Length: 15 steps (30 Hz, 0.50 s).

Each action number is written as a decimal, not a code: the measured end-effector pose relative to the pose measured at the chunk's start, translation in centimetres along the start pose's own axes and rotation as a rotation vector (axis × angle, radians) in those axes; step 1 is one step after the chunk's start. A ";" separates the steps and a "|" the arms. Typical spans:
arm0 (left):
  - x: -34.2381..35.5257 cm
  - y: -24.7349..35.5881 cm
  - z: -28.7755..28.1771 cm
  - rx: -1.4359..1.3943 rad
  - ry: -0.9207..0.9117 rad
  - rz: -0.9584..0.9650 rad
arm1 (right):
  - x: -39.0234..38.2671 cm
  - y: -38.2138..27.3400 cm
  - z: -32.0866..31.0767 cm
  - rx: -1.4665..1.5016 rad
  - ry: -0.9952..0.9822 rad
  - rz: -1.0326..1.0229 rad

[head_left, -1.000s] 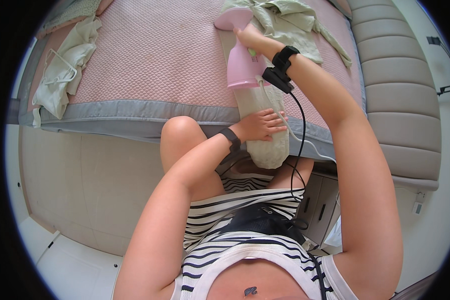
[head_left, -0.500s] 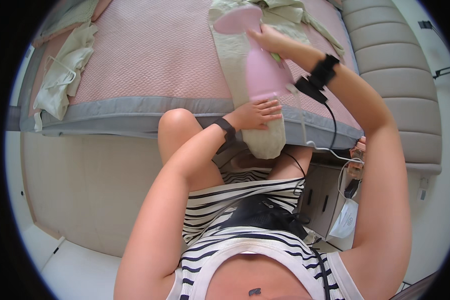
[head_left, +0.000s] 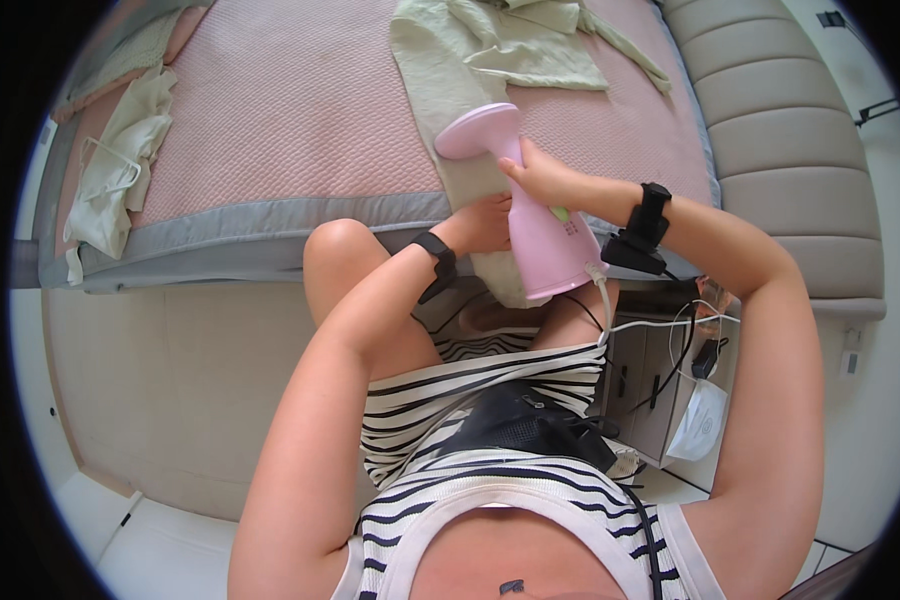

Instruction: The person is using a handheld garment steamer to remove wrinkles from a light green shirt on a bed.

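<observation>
A pink handheld garment steamer (head_left: 555, 250) is in my right hand (head_left: 550, 178), whose fingers wrap round its narrow neck. Its broad, flat head points to the far left, over the garment, and a white cord leaves its base. A pale green garment (head_left: 440, 110) is spread on the bed, with one long part running toward me and hanging over the near edge. On that part lies my left hand (head_left: 482, 222), its fingers stretched flat toward the steamer. The steamer's body hides its fingertips.
A pink quilted bed cover (head_left: 300, 100) with a grey border lies under the garment. At the left are a white cloth (head_left: 120, 190) and a white hanger (head_left: 135, 172). A padded headboard (head_left: 770, 120) stands at the right, near a bedside cabinet (head_left: 630, 375) and trailing cords.
My right hand has brought the steamer nearer to me and lower, so it now covers part of the hanging cloth and my left fingertips. My left hand has shifted slightly left.
</observation>
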<state>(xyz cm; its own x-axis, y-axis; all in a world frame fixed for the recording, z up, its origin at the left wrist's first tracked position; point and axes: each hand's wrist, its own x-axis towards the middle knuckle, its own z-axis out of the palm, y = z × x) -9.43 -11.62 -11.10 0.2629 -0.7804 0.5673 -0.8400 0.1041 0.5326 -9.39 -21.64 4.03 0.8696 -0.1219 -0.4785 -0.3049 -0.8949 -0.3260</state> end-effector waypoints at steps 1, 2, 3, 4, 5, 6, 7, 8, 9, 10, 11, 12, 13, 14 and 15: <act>0.2 0.0 -0.2 -0.001 0.000 0.001 | 0.2 -0.3 -0.1 0.048 -0.003 -0.006; 0.4 -0.1 -0.3 0.089 0.040 0.072 | 0.4 -0.5 -0.3 0.097 -0.005 -0.011; 0.6 0.0 -0.3 0.176 0.079 0.142 | 0.8 -0.3 -0.4 0.097 -0.006 -0.010; 0.6 0.0 -0.4 0.174 0.079 0.142 | 1.3 -0.1 -0.5 0.089 -0.003 -0.021; 0.7 0.1 -0.4 0.210 0.019 0.115 | 1.7 0.0 -0.6 0.080 0.000 -0.032; 0.7 0.2 -0.4 0.246 -0.042 0.088 | 2.3 0.2 -0.6 0.080 -0.001 -0.030; 0.8 0.1 -0.1 0.244 -0.041 0.088 | 2.9 0.4 -0.6 0.074 0.015 -0.031; 1.0 0.0 0.4 0.134 0.020 0.069 | 3.3 0.7 -0.5 0.068 0.030 -0.031; 0.8 -0.3 0.9 0.028 0.080 0.041 | 3.6 0.2 -0.5 0.068 0.025 -0.035; 0.3 -1.3 2.0 0.033 0.081 0.033 | 3.7 -0.7 -0.7 0.094 0.005 0.001; -0.2 -2.4 3.1 0.039 0.057 0.034 | 3.8 -1.6 -0.9 0.120 -0.016 0.037; 0.0 -2.4 3.2 0.037 0.043 0.042 | 4.0 -1.5 -1.1 0.120 -0.015 0.041; 0.1 -2.4 3.2 0.035 0.030 0.047 | 4.4 -1.5 -1.3 0.130 -0.016 0.049; 0.0 -2.4 3.2 0.025 0.008 0.014 | 4.8 -1.6 -1.5 0.140 -0.017 0.055; 0.0 -1.8 2.4 0.018 -0.004 -0.001 | 5.3 -1.4 -1.6 0.140 -0.018 0.059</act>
<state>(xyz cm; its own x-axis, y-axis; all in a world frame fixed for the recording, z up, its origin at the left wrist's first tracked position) -9.03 -13.27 -13.60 0.2618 -0.7830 0.5643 -0.8481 0.0924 0.5217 -3.75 -21.71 3.26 0.8421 -0.1636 -0.5139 -0.4074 -0.8174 -0.4074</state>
